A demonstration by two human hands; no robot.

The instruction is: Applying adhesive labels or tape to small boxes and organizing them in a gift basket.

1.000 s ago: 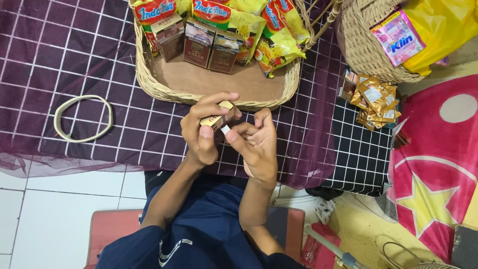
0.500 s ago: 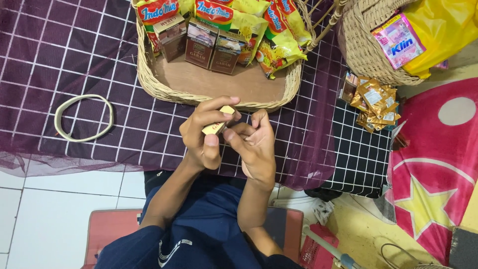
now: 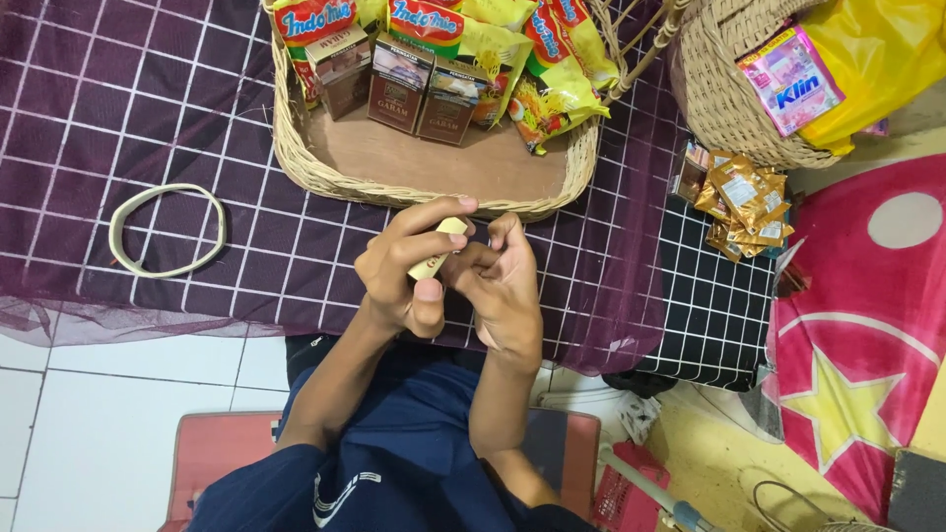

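Our left hand (image 3: pixel 404 276) pinches small cream-coloured packet (image 3: pixel 437 248) between thumb and fingers, just below shallow wicker tray (image 3: pixel 315 172); our right hand (image 3: pixel 503 281) curls against it, fingers touching packet, above purple checked cloth (image 3: pixel 148 99).

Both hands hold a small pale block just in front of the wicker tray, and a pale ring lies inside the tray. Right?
Not quite: the head view shows the ring on the checked cloth, outside the tray. Both hands, left and right, do hold the block.
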